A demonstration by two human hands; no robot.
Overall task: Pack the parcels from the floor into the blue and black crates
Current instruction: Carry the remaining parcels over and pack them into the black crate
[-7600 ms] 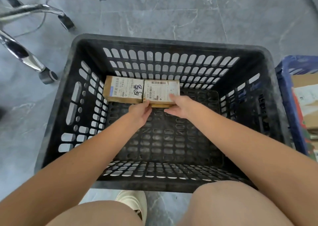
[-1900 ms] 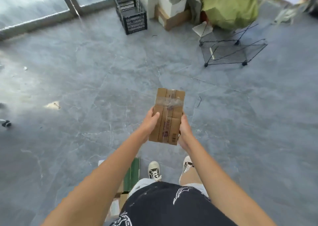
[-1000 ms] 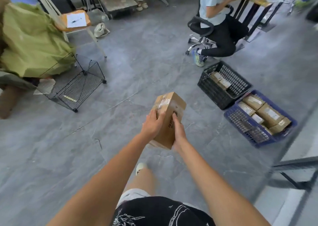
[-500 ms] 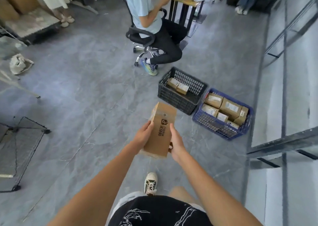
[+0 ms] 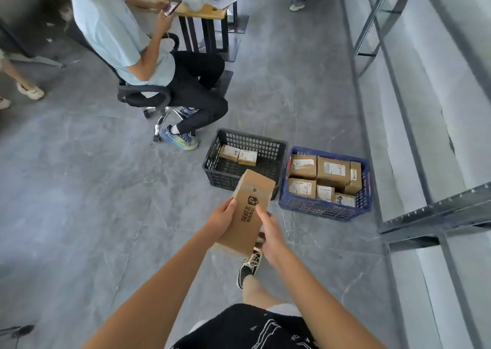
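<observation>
I carry a long brown cardboard parcel with a black printed logo, held in front of me above the floor. My left hand grips its left side and my right hand grips its right side and underside. Ahead on the floor stands the black crate with two small labelled parcels at its far end. Right beside it sits the blue crate, filled with several labelled brown parcels.
A person on a wheeled office chair sits just left of the black crate, feet close to it. A small desk stands behind. Metal shelving runs along the right. Grey tiled floor lies open to the left.
I have turned and walked toward the crates with the parcel in both hands; the crates and the seated person are now nearer and more central. My grip on the parcel is unchanged.
</observation>
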